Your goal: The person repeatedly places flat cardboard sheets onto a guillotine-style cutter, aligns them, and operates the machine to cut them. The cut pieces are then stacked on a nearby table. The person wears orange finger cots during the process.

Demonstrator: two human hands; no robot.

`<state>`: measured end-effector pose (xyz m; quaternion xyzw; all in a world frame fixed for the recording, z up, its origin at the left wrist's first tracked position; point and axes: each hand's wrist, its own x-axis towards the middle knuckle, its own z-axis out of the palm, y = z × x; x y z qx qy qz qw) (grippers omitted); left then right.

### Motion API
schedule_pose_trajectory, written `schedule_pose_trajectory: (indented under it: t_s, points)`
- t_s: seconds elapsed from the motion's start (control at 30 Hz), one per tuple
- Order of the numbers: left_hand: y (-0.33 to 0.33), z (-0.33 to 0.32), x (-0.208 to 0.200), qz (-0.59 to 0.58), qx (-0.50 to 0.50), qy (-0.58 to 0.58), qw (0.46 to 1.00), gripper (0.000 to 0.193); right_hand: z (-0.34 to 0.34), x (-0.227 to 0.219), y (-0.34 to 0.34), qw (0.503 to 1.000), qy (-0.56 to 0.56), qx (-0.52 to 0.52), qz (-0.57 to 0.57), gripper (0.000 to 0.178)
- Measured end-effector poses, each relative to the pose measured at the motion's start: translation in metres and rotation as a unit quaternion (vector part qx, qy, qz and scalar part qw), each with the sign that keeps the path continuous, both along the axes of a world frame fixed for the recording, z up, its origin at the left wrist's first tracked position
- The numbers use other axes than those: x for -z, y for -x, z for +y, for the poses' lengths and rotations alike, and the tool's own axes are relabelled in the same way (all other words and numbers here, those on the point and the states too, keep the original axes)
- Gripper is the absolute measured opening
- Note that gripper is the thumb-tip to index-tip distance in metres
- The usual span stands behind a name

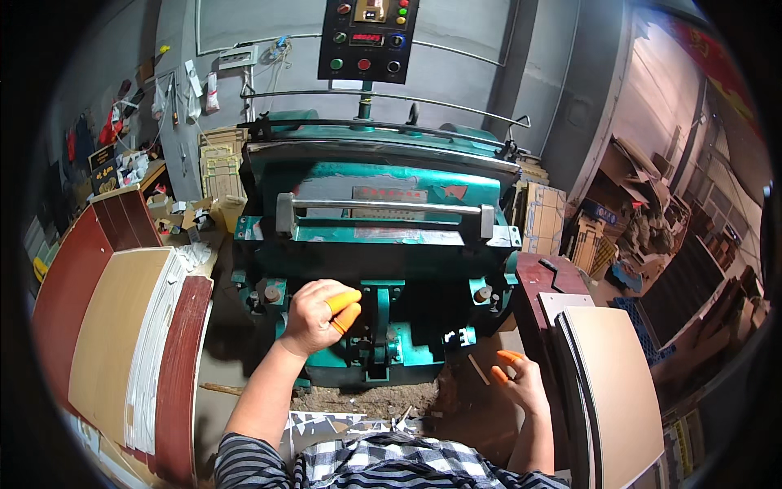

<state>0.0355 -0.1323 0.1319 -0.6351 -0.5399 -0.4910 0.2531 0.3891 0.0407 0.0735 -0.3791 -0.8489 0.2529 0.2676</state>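
My left hand [319, 314] is raised in front of the green machine [358, 232], its fingers curled in and orange finger cots on the thumb and a finger. No object shows in it. To the right and lower, my right hand [523, 381] has its fingers apart, also in orange cots, and holds nothing. It is nearest a stack of tan cardboard sheets [612, 383] on the right-hand table. Across the machine's front runs a metal bar [387, 207], beyond both hands.
A black control panel [364, 41] with coloured buttons stands above the machine. At my left, tan sheets [118, 326] lie on a reddish-brown table [181, 367]. An L-shaped black handle [554, 275] rests on the right table [533, 281]. Paper scraps [326, 424] lie near my apron.
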Motion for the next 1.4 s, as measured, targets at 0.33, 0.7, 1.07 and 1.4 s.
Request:
schedule_pose_trajectory:
  t_s: [0.33,0.7,1.07,1.4]
  points:
    - [0.002,0.042,-0.078,0.065,-0.064,-0.071,0.993,0.031,-0.011,0.002,-0.058,0.997,-0.046,0.057,0.004,0.037]
    - [0.063,0.132,-0.060,0.044,-0.249,0.175,0.951,0.056,-0.022,0.019,-0.135,0.987,-0.036,0.152,0.043,0.033]
    - [0.095,0.030,0.172,-0.126,-0.340,0.609,0.706,0.082,0.015,0.025,-0.058,0.997,-0.034,-0.064,-0.005,0.035]
    - [-0.031,-0.169,0.128,0.114,-0.264,0.371,0.883,0.049,-0.003,0.029,0.081,0.906,-0.124,-0.330,-0.232,0.104]
